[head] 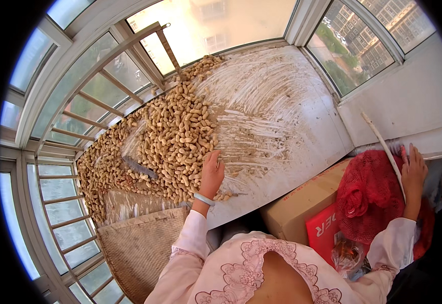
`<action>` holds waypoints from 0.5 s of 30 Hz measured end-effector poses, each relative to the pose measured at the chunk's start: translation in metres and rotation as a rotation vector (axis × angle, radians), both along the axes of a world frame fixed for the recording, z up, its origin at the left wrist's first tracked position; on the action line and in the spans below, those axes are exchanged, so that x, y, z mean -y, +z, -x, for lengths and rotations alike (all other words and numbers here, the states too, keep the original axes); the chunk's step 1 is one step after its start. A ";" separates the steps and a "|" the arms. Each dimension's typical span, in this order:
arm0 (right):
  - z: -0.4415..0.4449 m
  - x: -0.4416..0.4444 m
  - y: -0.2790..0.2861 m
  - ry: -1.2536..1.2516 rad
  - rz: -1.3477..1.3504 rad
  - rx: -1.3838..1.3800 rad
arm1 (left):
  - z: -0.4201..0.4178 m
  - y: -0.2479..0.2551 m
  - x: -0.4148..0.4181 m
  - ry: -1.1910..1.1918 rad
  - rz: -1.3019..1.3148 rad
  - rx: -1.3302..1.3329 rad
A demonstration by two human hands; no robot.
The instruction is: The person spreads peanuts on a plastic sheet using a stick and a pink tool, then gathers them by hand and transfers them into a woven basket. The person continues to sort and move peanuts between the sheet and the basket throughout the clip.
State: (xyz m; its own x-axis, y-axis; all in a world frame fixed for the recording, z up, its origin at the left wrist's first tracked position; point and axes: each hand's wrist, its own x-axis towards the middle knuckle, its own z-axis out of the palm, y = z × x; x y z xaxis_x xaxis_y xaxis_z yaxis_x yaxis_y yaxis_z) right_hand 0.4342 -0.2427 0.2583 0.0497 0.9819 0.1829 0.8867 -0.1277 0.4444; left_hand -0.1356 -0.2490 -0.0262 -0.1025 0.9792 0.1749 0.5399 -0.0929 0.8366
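My left hand (212,173), with a pale bangle at the wrist, rests against the right edge of a heap of unshelled peanuts (179,129); its fingertips are partly curled, and whether a peanut is between them is unclear. Right of the heap, the white ledge (312,133) bears brownish dirt streaks. A dark, curved, strip-like thing (139,167) lies among the peanuts. At the far right, my right hand (413,167) is by a red or pink thing (404,153), its grip unclear. Below it are a red mesh bag (373,197) and a pale stick (384,144).
A woven mat (141,247) lies at the lower left. Metal railings (80,91) and windows border the ledge. A cardboard box (304,201), a red box (321,230) and a clear plastic bag (346,255) stand below the ledge's near edge, at the right.
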 end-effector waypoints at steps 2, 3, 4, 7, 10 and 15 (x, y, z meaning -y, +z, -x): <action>0.096 -0.057 -0.021 0.235 0.019 -0.201 | 0.011 -0.009 -0.028 0.004 -0.003 -0.087; 0.137 -0.083 -0.042 0.353 0.046 -0.276 | 0.015 -0.008 -0.044 0.023 0.015 -0.132; 0.171 -0.107 -0.067 0.467 0.070 -0.339 | 0.015 -0.007 -0.063 0.035 0.029 -0.163; 0.253 -0.164 -0.161 0.510 0.296 -0.555 | 0.027 -0.015 -0.122 0.054 0.087 -0.176; 0.315 -0.203 -0.255 0.306 0.491 -0.691 | 0.037 -0.019 -0.186 0.088 0.126 -0.155; 0.383 -0.232 -0.367 0.226 0.336 -0.953 | 0.080 -0.045 -0.273 0.233 0.094 -0.230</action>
State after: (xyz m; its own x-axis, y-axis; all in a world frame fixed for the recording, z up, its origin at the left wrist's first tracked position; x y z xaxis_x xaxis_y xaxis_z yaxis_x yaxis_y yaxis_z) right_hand 0.0511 -0.0102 -0.1088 -0.1610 0.9795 -0.1207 0.8773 0.0860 -0.4721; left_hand -0.2152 0.0237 -0.0711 -0.2934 0.9472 0.1290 0.7130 0.1269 0.6896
